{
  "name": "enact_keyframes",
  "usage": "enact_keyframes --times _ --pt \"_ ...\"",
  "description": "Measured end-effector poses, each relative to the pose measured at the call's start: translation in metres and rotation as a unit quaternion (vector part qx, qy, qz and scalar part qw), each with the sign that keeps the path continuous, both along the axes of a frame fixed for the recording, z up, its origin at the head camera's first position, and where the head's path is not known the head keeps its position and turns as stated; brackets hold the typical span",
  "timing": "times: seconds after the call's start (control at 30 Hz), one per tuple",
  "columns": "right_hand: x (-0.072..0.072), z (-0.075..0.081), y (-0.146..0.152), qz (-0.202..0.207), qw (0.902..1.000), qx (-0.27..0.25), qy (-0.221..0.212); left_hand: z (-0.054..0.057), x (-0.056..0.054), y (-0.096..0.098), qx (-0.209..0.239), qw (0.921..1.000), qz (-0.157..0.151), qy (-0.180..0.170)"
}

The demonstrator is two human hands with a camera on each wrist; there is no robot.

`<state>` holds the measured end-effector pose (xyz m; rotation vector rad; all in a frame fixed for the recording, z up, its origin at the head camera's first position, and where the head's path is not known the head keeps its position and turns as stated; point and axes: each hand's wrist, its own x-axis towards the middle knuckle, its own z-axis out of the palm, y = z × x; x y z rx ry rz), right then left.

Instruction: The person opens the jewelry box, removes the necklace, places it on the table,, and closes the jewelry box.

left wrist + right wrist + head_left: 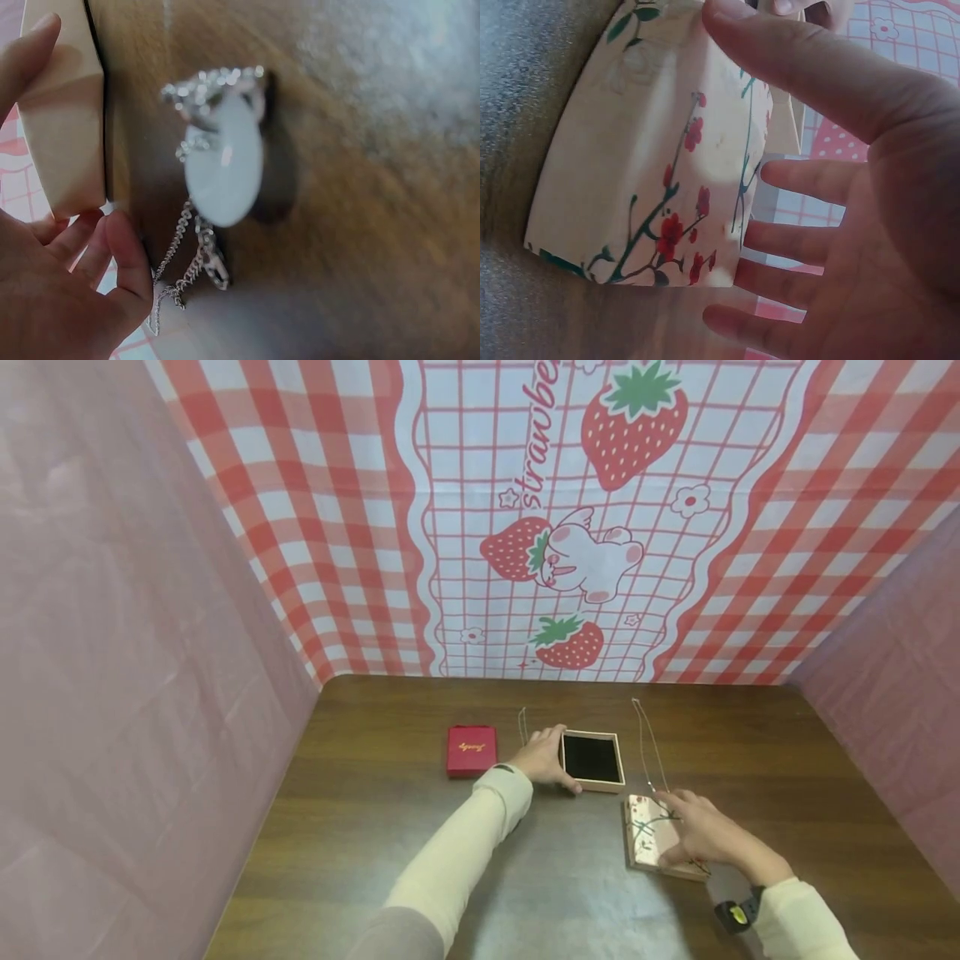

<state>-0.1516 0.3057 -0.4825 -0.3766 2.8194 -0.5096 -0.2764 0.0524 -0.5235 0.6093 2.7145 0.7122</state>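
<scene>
My left hand [542, 757] holds the left side of an open tan box [611, 787] with a black lining. In the left wrist view its thumb lies along the box wall [67, 112] and its other fingers curl at the far corner. Beside that hand lies a silver necklace with a white oval pendant [225, 165]; the head view shows only its chain [522, 720]. My right hand [705, 831] spans a cream box lid [637, 172] printed with red blossoms, fingers straight and spread, fingertips right at its edge.
A small red box [471, 750] with gold lettering stands left of the left hand. Another necklace [651, 743] is stretched out behind the lid, its near end close to the right fingertips. A checked strawberry cloth [360, 527] hangs behind the wooden table [337, 860].
</scene>
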Motion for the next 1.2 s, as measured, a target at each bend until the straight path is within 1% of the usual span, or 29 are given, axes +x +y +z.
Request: enact_keyframes --times 0.27,0.4,0.67,0.9,1.2 --pt "0.005 -0.004 0.000 -0.005 1.0000 -0.005 -0.004 0.000 0.002 0.001 -0.003 0.9999 0.010 -0.005" --pt "0.007 -0.006 -0.001 -0.003 1.0000 0.001 0.003 -0.001 0.002 0.002 -0.004 0.9999 0.012 -0.003" --pt "0.010 -0.009 -0.002 0.019 0.9995 0.011 0.021 -0.001 0.001 0.003 -0.004 0.9999 0.012 0.001" --pt "0.011 -0.013 -0.003 0.033 0.9978 0.040 0.041 -0.001 0.002 0.004 -0.001 0.9999 0.016 0.003" --pt "0.011 -0.013 -0.005 0.030 0.9969 0.060 0.040 -0.001 0.003 0.003 0.001 0.9999 0.015 0.005"
